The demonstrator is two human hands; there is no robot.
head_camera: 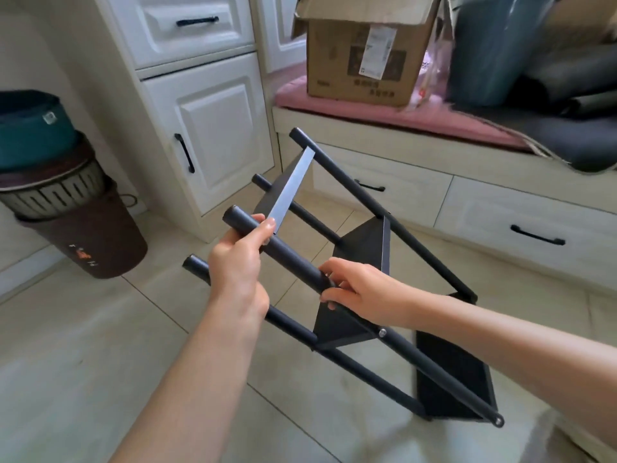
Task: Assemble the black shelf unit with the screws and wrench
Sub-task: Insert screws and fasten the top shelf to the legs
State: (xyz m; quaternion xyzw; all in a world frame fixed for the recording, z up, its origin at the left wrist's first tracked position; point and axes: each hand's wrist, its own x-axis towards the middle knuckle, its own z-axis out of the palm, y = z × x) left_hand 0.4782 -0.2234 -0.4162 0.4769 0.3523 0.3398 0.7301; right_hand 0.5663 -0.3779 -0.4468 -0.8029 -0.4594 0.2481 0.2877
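Black shelf unit (360, 248), tilted: left hand (238, 259) grips one pole's upper end; right hand (362, 292) pinches same pole below.

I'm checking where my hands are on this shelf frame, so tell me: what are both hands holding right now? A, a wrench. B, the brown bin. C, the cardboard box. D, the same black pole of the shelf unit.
D: the left hand grips the black pole near its upper end, and the right hand holds the same pole lower down, with the shelf unit tilted over the floor.
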